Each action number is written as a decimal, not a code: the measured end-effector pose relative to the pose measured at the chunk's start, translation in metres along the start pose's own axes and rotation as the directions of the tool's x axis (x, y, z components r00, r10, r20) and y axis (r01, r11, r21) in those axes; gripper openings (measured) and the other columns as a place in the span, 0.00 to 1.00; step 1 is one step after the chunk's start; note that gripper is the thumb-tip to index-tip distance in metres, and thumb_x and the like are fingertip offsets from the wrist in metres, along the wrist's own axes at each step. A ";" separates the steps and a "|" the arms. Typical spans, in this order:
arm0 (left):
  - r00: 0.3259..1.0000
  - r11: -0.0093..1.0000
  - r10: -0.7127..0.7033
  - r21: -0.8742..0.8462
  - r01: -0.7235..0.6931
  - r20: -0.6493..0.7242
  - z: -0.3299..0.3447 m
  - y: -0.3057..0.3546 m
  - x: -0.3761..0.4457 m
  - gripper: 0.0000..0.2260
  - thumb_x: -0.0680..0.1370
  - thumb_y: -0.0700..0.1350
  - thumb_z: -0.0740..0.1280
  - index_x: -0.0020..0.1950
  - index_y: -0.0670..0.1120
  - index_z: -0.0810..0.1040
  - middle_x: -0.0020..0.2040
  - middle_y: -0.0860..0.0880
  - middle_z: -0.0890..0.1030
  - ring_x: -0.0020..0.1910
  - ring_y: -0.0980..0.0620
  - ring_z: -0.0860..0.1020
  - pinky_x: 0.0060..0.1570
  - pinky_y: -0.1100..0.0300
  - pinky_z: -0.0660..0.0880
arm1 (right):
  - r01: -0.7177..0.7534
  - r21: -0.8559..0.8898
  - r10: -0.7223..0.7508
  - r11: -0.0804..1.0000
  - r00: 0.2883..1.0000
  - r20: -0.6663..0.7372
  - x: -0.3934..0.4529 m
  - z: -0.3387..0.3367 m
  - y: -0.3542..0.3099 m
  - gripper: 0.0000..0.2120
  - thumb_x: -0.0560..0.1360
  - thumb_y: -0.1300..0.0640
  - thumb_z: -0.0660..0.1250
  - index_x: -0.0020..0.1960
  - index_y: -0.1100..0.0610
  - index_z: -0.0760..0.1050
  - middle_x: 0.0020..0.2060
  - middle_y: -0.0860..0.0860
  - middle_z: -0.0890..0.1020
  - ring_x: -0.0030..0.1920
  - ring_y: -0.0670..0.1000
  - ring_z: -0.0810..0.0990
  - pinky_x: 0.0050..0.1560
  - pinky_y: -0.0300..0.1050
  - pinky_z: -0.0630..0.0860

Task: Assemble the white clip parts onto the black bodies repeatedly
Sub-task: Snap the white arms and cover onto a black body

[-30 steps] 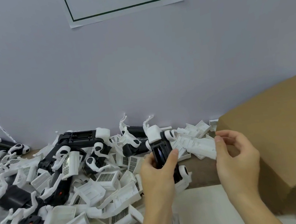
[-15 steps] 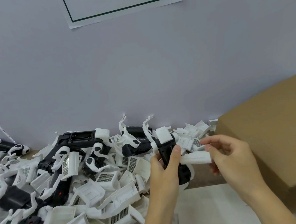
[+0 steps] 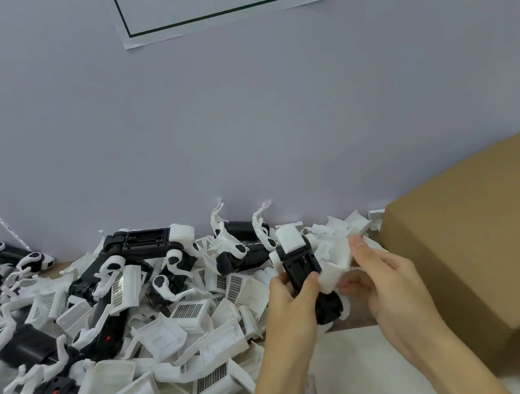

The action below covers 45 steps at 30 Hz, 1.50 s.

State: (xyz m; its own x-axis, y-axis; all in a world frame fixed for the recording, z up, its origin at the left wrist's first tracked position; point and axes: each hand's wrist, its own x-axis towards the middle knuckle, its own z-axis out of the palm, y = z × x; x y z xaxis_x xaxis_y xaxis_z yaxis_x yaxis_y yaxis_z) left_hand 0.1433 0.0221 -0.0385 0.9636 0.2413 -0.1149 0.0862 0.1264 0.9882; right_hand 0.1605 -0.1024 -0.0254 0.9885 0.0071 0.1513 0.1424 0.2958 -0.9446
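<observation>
My left hand [image 3: 290, 302] grips a black body [image 3: 302, 265] with a white cap at its far end, held up above the table's middle. My right hand [image 3: 384, 274] pinches a white clip part [image 3: 335, 261] and presses it against the right side of that black body. The thumb of my left hand lies across the body's lower part. The clip's near end is partly hidden by my right fingers.
A big heap of white clip parts [image 3: 162, 371] and black bodies [image 3: 145, 243] covers the table's left and centre up to the wall. A brown cardboard box [image 3: 476, 244] stands at the right. A white sheet [image 3: 348, 377] lies under my forearms.
My right hand has carried the white clip part from the right in to the black body, and the two now touch. The left hand has tilted the body slightly.
</observation>
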 end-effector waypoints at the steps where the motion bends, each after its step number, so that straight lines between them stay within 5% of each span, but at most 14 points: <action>1: 1.000 1.000 -0.004 0.002 0.004 -0.009 0.000 0.000 0.000 0.07 0.80 0.44 0.68 0.57 0.50 0.76 0.53 0.48 0.85 0.53 0.50 0.84 0.58 0.48 0.80 | 0.004 0.000 -0.004 1.000 0.999 0.036 -0.001 0.000 -0.001 0.21 0.69 0.39 0.69 0.45 0.57 0.87 0.43 0.59 0.87 0.42 0.54 0.85 0.44 0.46 0.82; 5: 1.000 1.000 -0.008 -0.006 0.008 -0.030 -0.001 -0.001 0.002 0.07 0.80 0.41 0.68 0.57 0.47 0.76 0.53 0.46 0.85 0.54 0.47 0.84 0.58 0.45 0.80 | 0.043 -0.146 -0.015 0.988 0.983 0.184 -0.006 -0.004 -0.002 0.15 0.72 0.50 0.75 0.56 0.54 0.84 0.45 0.57 0.86 0.49 0.53 0.86 0.49 0.56 0.84; 8: 1.000 1.000 -0.003 -0.019 0.002 -0.022 -0.001 -0.001 0.001 0.07 0.80 0.42 0.68 0.58 0.48 0.76 0.53 0.47 0.86 0.52 0.50 0.85 0.50 0.53 0.82 | 0.179 -0.329 -0.123 0.927 0.975 0.186 -0.008 -0.001 0.002 0.14 0.75 0.61 0.74 0.55 0.46 0.82 0.43 0.51 0.86 0.47 0.53 0.83 0.49 0.41 0.81; 12: 1.000 0.999 0.000 -0.053 0.000 0.005 0.001 0.002 -0.001 0.07 0.81 0.45 0.67 0.58 0.50 0.77 0.47 0.55 0.87 0.46 0.58 0.85 0.39 0.65 0.79 | 0.218 -0.468 -0.232 0.856 0.972 0.029 -0.008 0.005 0.005 0.08 0.74 0.54 0.75 0.49 0.43 0.81 0.40 0.44 0.83 0.41 0.46 0.80 0.42 0.35 0.77; 17: 0.999 0.998 -0.011 -0.070 0.009 -0.036 0.002 0.007 -0.003 0.09 0.83 0.44 0.62 0.59 0.50 0.80 0.50 0.52 0.87 0.49 0.56 0.84 0.47 0.60 0.77 | 0.277 -0.566 -0.368 0.776 0.928 -0.051 -0.005 -0.001 0.005 0.05 0.74 0.50 0.73 0.39 0.47 0.81 0.31 0.41 0.79 0.31 0.44 0.75 0.33 0.30 0.69; 22: 0.998 0.996 0.022 -0.082 -0.027 -0.063 0.000 0.009 -0.003 0.11 0.84 0.43 0.61 0.57 0.50 0.83 0.51 0.50 0.87 0.55 0.49 0.84 0.60 0.46 0.78 | 0.316 -0.655 -0.390 0.686 0.920 0.036 -0.007 0.002 0.008 0.09 0.71 0.50 0.77 0.38 0.40 0.79 0.36 0.34 0.80 0.35 0.41 0.77 0.35 0.28 0.69; 26: 0.998 0.985 -0.009 -0.171 -0.003 -0.069 0.001 0.006 -0.001 0.12 0.84 0.45 0.60 0.54 0.50 0.84 0.50 0.46 0.87 0.48 0.52 0.83 0.44 0.58 0.76 | 0.319 -0.715 -0.381 0.622 0.921 0.079 -0.006 0.004 0.014 0.06 0.70 0.42 0.75 0.39 0.40 0.79 0.39 0.36 0.79 0.36 0.42 0.76 0.35 0.31 0.67; 30: 0.995 0.987 0.097 -0.129 -0.098 -0.018 0.004 0.006 -0.003 0.16 0.85 0.45 0.60 0.45 0.51 0.86 0.45 0.53 0.87 0.46 0.60 0.84 0.44 0.65 0.76 | 0.307 -0.744 -0.413 0.593 0.910 0.046 -0.005 0.006 0.016 0.09 0.70 0.39 0.73 0.39 0.42 0.78 0.35 0.41 0.77 0.38 0.43 0.76 0.36 0.34 0.68; 33: 0.984 0.980 0.176 -0.098 -0.172 0.034 0.004 0.008 -0.006 0.11 0.85 0.44 0.61 0.50 0.48 0.83 0.42 0.57 0.86 0.42 0.65 0.83 0.38 0.73 0.75 | 0.302 -0.744 -0.411 0.597 0.911 0.040 -0.005 0.006 0.015 0.10 0.71 0.39 0.71 0.38 0.43 0.79 0.35 0.41 0.77 0.38 0.43 0.77 0.35 0.35 0.69; 38: 0.973 0.970 0.224 -0.103 -0.218 0.050 0.004 0.009 -0.007 0.09 0.84 0.44 0.63 0.56 0.44 0.83 0.51 0.44 0.86 0.53 0.47 0.84 0.53 0.53 0.81 | 0.284 -0.755 -0.352 0.591 0.933 0.075 -0.006 0.009 0.013 0.09 0.70 0.40 0.73 0.39 0.44 0.79 0.36 0.41 0.78 0.41 0.42 0.77 0.39 0.38 0.73; 41: 0.967 0.963 0.256 -0.094 -0.254 0.008 0.002 0.007 -0.004 0.08 0.82 0.44 0.66 0.54 0.42 0.83 0.48 0.43 0.87 0.47 0.51 0.85 0.43 0.62 0.79 | 0.272 -0.739 -0.311 0.617 0.946 0.088 -0.008 0.012 0.009 0.09 0.67 0.39 0.72 0.38 0.40 0.75 0.38 0.39 0.79 0.44 0.39 0.78 0.41 0.38 0.75; 45: 0.965 0.960 0.248 -0.112 -0.256 -0.082 0.000 0.007 -0.002 0.09 0.81 0.47 0.67 0.53 0.44 0.84 0.47 0.46 0.87 0.48 0.49 0.85 0.46 0.59 0.80 | 0.297 -0.700 -0.279 0.650 0.949 0.144 -0.009 0.013 0.005 0.09 0.70 0.46 0.76 0.41 0.36 0.76 0.39 0.40 0.80 0.45 0.40 0.78 0.43 0.34 0.74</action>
State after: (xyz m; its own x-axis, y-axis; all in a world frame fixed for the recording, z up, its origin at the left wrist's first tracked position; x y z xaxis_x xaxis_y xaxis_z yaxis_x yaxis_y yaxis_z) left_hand 0.1414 0.0228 -0.0310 0.9307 0.3434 0.1257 -0.1924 0.1677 0.9669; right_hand 0.1513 -0.0889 -0.0281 0.8914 0.0613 0.4490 0.4219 -0.4739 -0.7729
